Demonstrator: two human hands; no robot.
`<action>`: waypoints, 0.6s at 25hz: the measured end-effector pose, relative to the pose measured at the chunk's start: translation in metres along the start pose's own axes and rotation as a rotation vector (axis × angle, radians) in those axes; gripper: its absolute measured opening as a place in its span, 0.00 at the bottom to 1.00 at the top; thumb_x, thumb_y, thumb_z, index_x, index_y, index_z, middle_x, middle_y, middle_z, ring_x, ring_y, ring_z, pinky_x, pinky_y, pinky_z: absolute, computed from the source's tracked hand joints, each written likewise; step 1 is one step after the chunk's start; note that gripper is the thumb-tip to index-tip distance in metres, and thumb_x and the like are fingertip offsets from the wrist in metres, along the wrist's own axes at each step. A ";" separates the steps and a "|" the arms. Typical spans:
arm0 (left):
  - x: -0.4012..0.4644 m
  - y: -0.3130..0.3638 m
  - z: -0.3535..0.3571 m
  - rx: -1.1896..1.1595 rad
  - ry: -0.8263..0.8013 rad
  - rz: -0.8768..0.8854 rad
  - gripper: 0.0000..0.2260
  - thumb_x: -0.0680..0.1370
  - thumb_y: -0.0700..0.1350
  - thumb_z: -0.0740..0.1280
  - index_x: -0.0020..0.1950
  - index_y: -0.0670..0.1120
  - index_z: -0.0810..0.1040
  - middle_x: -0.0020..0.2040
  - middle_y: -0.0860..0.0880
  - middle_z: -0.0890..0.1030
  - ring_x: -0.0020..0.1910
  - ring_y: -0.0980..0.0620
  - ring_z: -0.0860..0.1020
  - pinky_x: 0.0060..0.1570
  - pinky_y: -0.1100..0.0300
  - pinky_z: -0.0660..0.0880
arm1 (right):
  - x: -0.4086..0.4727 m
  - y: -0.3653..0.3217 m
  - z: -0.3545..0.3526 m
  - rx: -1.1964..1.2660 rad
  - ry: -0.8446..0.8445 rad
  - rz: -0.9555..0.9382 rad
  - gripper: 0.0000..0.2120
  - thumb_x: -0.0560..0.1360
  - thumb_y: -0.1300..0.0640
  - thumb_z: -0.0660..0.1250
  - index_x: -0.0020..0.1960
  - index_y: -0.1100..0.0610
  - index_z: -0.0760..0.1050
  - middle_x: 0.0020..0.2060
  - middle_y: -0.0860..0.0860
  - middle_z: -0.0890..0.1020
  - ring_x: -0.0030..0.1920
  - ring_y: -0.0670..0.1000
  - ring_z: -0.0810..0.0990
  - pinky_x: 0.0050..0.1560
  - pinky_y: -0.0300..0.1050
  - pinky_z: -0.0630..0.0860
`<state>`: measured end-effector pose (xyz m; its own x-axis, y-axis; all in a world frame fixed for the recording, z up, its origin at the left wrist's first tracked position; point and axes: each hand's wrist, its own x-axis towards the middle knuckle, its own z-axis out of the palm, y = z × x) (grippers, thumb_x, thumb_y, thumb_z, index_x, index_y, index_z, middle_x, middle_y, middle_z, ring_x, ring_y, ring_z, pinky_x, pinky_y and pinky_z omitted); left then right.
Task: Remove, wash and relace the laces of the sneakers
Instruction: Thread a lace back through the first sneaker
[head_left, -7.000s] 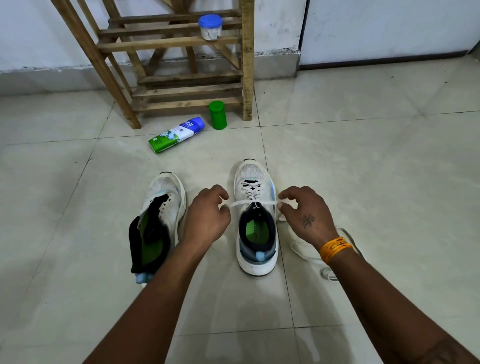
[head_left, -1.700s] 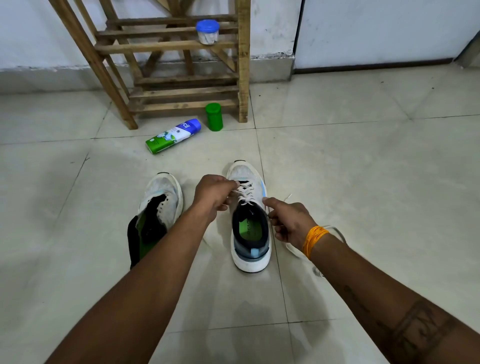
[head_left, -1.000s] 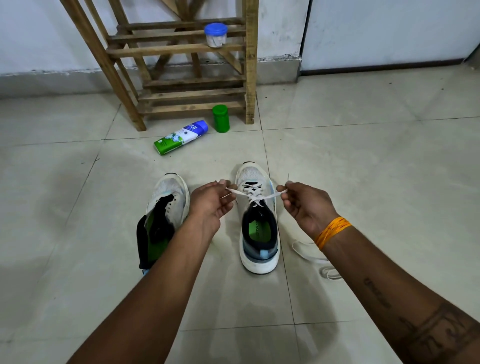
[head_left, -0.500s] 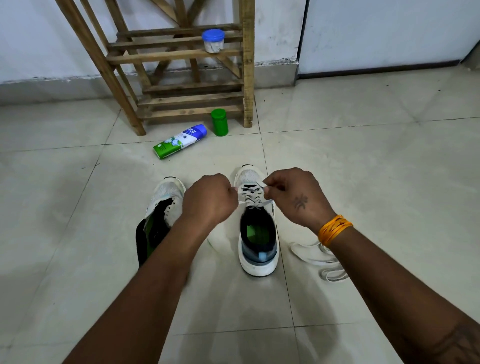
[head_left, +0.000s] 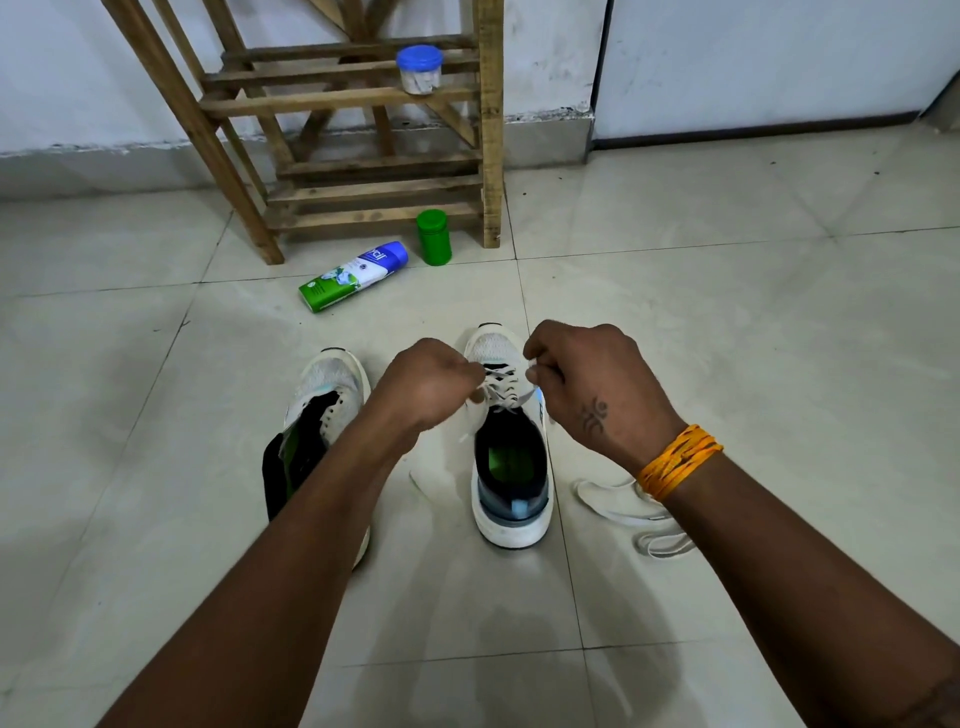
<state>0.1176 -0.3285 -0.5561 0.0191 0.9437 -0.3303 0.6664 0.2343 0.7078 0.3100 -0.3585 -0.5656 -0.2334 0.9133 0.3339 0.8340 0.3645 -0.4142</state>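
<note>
My left hand (head_left: 423, 382) and right hand (head_left: 587, 382) pinch the limp, light lace (head_left: 501, 387) on the right sneaker (head_left: 511, 467); best gripped at its stiff tips.

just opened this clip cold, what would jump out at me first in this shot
Two bare hands meet over the right sneaker at mid-floor, the left hand and right hand each pinching its white lace near the toe end. Beside it on the left stands the other sneaker with no lace in it, while a loose lace lies on the tiles to the right. Behind, a green and blue tube lies before a wooden rack.
</note>
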 end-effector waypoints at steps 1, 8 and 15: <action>0.002 0.000 0.002 -0.150 0.028 -0.028 0.13 0.75 0.44 0.68 0.30 0.45 0.78 0.29 0.47 0.75 0.26 0.48 0.67 0.29 0.60 0.63 | 0.001 -0.002 -0.002 -0.004 -0.019 -0.008 0.05 0.76 0.57 0.69 0.52 0.54 0.81 0.40 0.52 0.86 0.44 0.62 0.82 0.45 0.54 0.77; 0.005 0.001 0.022 -0.702 -0.078 -0.238 0.10 0.79 0.43 0.71 0.38 0.46 0.78 0.30 0.50 0.74 0.22 0.56 0.64 0.23 0.66 0.61 | 0.006 -0.019 -0.016 0.059 -0.249 -0.009 0.05 0.72 0.58 0.72 0.47 0.51 0.84 0.39 0.46 0.84 0.42 0.51 0.82 0.45 0.46 0.77; 0.004 -0.008 0.015 -0.496 -0.330 -0.041 0.18 0.81 0.56 0.65 0.33 0.52 0.73 0.30 0.52 0.67 0.27 0.53 0.60 0.28 0.60 0.56 | 0.010 -0.004 0.005 0.646 -0.116 0.357 0.02 0.77 0.61 0.73 0.46 0.56 0.83 0.38 0.51 0.84 0.30 0.49 0.80 0.32 0.47 0.79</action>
<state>0.1232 -0.3297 -0.5726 0.2840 0.8276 -0.4842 0.2453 0.4255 0.8711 0.3018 -0.3497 -0.5647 -0.0849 0.9963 0.0092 0.4176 0.0440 -0.9076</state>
